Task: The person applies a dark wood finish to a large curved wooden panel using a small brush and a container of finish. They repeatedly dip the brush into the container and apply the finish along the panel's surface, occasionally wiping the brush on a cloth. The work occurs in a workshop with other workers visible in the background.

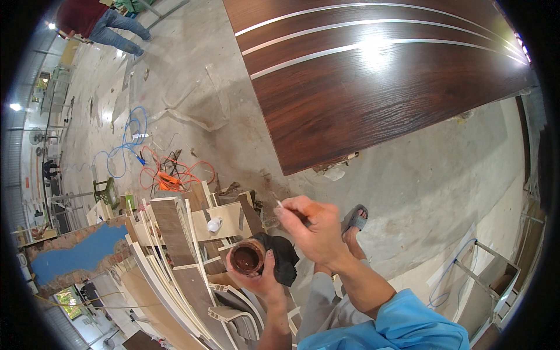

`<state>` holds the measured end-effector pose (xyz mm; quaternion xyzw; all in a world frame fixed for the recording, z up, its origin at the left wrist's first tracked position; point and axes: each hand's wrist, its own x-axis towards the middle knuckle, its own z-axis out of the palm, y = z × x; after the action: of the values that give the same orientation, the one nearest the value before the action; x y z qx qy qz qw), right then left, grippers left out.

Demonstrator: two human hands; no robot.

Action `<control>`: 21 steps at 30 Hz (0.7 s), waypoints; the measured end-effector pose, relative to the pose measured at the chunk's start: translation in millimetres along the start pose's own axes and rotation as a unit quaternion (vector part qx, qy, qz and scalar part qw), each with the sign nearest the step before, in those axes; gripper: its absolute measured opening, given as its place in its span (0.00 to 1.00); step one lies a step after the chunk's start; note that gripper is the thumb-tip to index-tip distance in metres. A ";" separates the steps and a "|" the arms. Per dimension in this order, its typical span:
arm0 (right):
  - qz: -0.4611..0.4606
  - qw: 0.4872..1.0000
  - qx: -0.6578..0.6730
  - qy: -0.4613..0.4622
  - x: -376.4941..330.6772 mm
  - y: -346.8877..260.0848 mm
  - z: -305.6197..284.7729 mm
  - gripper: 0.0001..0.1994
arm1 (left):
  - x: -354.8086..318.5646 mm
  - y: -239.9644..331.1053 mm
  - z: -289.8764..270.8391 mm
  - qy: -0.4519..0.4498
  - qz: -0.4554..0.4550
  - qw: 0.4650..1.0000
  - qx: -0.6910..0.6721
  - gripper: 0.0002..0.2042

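Note:
My left hand (263,283) is wrapped round a small open jar (247,258) with dark reddish-brown liquid inside. A crumpled black cloth (281,256) hangs against the jar's right side, in the same hand. To the right and slightly higher, my right hand (310,227) is closed in a pinch on a thin pale stick-like tool (279,204); most of it is hidden by the fingers, so its kind is unclear. Beyond both hands lies a large glossy dark-brown wood-grain panel (350,111) with several silvery strips. Neither hand touches it.
Stacked boards and trim strips (175,233) stand at the lower left, with a white bottle (214,224) among them. Orange cable (169,182) and blue hose (135,131) lie on the concrete floor. Another person (108,26) stands far left. A metal frame (490,268) is at right.

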<state>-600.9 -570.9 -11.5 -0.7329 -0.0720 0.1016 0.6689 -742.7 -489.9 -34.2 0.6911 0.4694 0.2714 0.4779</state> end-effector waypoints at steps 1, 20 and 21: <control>-0.004 1.000 0.001 0.008 0.1 0.1 -4.4 0.06 | -0.1 -0.4 0.5 0.004 0.007 1.000 -0.003 0.40; -0.017 0.993 -0.073 0.092 10.4 8.1 -76.4 0.09 | -15.5 -7.5 11.7 -0.022 0.037 0.999 0.004 0.39; 0.003 0.991 -0.075 0.109 12.3 9.4 -84.4 0.09 | -16.4 -5.9 12.9 -0.026 0.024 0.999 0.015 0.39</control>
<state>-568.6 -650.4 -14.4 -0.7878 -0.0036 0.0170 0.6157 -741.1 -509.4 -43.5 0.7161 0.4443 0.2576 0.4727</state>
